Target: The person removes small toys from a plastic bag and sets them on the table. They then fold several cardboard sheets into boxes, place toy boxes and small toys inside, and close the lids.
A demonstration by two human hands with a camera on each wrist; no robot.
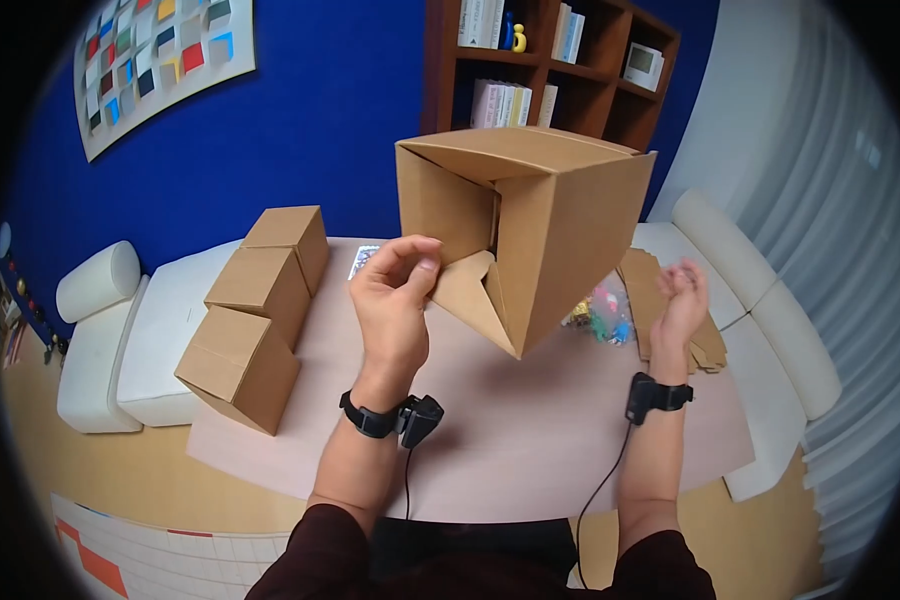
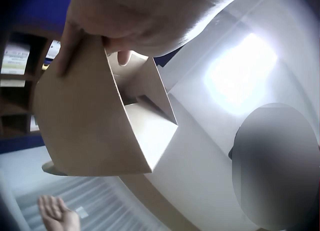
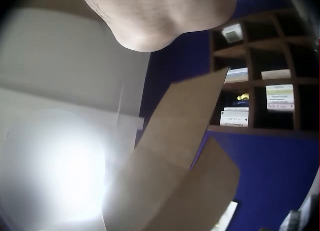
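Observation:
A brown cardboard box (image 1: 590,225) is held up above the table, its open side toward me and folded flaps showing inside. My left hand (image 1: 395,300) pinches the box's left edge between thumb and fingers. In the left wrist view, that hand (image 2: 145,18) is at the top of the box (image 2: 87,121), with a fingertip inside the opening. My right hand (image 1: 682,305) is raised to the right of the box, apart from it, with fingers loosely bent and nothing in them. The right wrist view shows the box (image 3: 170,131) with a flap sticking out.
Three closed cardboard boxes (image 1: 255,280) stand in a row on the left of the pinkish table (image 1: 450,440). Flat cardboard pieces (image 1: 710,345) and a clear bag of colourful items (image 1: 610,312) lie at the right. White sofas (image 1: 165,345) flank the table; a bookshelf (image 1: 590,75) stands behind.

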